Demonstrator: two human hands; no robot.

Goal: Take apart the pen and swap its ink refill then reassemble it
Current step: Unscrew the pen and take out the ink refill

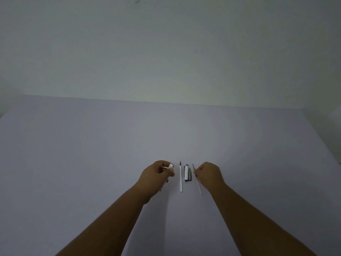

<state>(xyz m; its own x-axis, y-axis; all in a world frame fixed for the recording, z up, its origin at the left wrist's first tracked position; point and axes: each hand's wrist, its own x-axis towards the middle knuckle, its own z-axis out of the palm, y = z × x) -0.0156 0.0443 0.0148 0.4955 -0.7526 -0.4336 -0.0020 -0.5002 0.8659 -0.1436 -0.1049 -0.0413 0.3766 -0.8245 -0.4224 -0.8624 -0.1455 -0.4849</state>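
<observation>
My left hand (159, 175) is closed around the white pen barrel (170, 165), whose silver-rimmed open end sticks out past my fingers. Just to its right a white ink refill (181, 177) lies on the table, dark tip pointing away from me. Beside that rests the white pen cap (187, 172) with its grey clip. My right hand (209, 174) pinches a thin, clear refill (199, 183) with a yellowish band; it slants from my fingertips back toward me, close to the table. The two hands are apart, with the loose parts between them.
The pale lilac table (92, 154) stretches wide on both sides and ends at a far edge against a plain wall (166, 52). Both bare forearms reach in from the bottom of the view.
</observation>
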